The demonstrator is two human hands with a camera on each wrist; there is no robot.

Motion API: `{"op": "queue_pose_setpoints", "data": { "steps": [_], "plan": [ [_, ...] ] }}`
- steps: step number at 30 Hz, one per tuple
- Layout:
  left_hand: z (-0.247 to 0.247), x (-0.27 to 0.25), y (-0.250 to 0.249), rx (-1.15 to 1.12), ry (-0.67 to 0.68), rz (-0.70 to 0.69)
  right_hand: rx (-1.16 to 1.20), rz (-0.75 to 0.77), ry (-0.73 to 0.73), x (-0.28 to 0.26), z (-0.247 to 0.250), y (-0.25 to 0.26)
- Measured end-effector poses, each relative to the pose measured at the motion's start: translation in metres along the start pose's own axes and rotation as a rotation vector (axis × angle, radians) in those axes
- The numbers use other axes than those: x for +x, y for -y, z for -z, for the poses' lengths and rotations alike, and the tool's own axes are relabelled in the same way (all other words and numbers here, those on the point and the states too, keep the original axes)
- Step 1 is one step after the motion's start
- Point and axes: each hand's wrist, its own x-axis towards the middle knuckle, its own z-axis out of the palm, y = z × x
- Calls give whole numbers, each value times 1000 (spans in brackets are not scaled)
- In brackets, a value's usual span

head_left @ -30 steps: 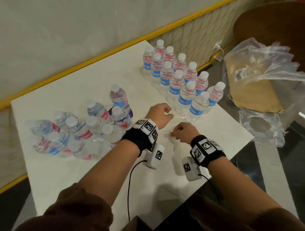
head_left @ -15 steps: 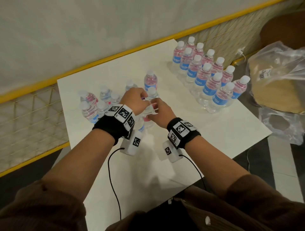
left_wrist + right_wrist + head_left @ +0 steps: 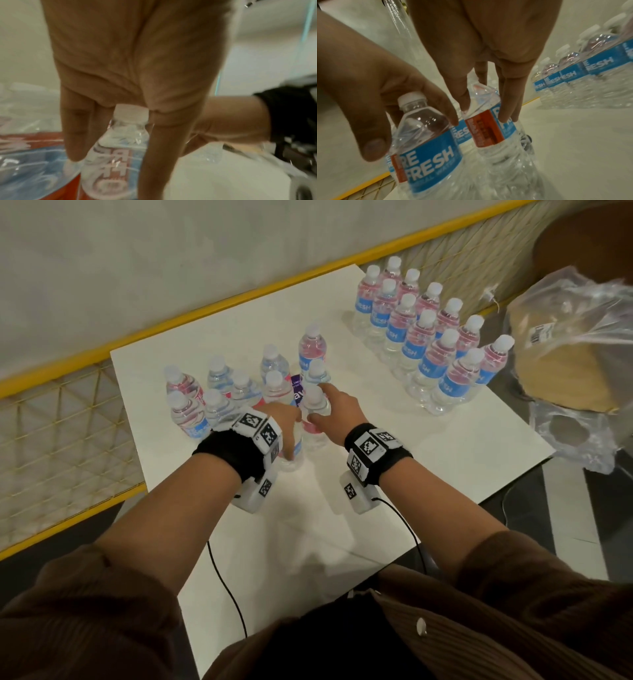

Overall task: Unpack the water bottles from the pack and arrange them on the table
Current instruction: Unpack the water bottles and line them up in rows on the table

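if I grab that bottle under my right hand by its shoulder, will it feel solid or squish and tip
The bottle under the right hand looks full, so probably hefty. Its thin ribbed plastic may dent. It is tall and narrow, so it could tip against the bottle beside it.

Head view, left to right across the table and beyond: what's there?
Yellow mesh railing → loose cluster of bottles → left hand → right hand → arranged block of bottles → plastic wrap.
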Motion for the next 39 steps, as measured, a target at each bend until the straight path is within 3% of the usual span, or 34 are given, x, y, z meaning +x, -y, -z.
{"op": "queue_pose_setpoints", "data": {
  "steps": [4, 10, 17, 22, 26, 29, 32, 39],
  "plan": [
    [-4, 3, -13, 125, -102, -29, -10, -43, -39, -2, 25, -22],
    [5, 29, -52, -213, -122, -84, 63, -140, -193, 9, 67, -74],
    [7, 111, -107, -622, -451, -31, 295, -69, -284, 29, 85, -107],
    [12, 169, -103, -871, -666, 54, 417, -183, -246, 53, 67, -126],
    [15, 208, -98, -945, -817, 108, 478, -243, -255, 79, 51, -134],
    [10, 227, -98, -1044, -857, 137, 507, -226, -235, 103, 45, -134],
    [-1, 244, -94, -1210, -808, 227, 518, -208, -241, 124, 41, -138],
    [-24, 281, -83, -1199, -738, 282, 454, -225, -250, 159, 37, -147]
  ]
}}
